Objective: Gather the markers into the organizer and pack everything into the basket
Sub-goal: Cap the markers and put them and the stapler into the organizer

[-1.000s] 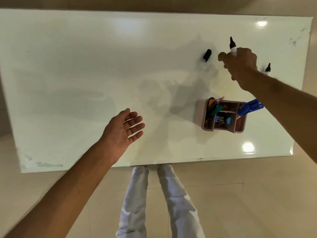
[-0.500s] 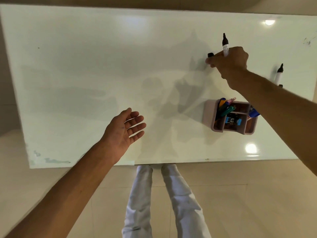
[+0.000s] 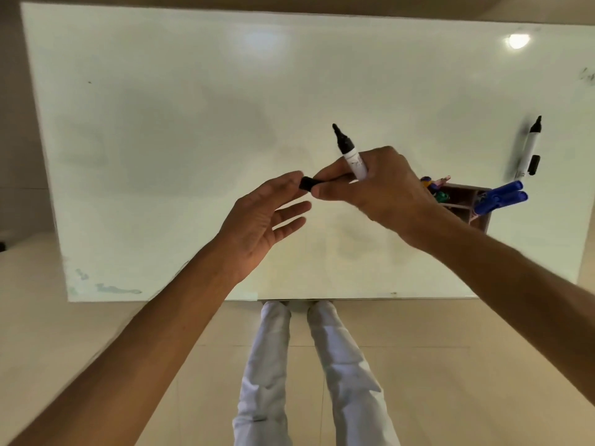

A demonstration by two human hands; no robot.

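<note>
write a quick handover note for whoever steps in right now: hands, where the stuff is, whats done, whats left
Right hand: grips an uncapped black marker and pinches its cap.
Left hand: open, fingertips at the cap, holding nothing.
Organizer stands on the whiteboard, with coloured pens and blue markers inside.
A second uncapped marker and its cap lie beyond the organizer.
Left: cap and stow both markers; pack up. No basket in view.

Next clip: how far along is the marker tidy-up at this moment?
Early to midway. Done: the organizer on the table already holds coloured pens and blue markers. In hand: the right hand holds an uncapped black marker and its cap, with the left hand open beside the cap. Left: a second uncapped marker and its cap lie on the table; no basket is in view.
</note>
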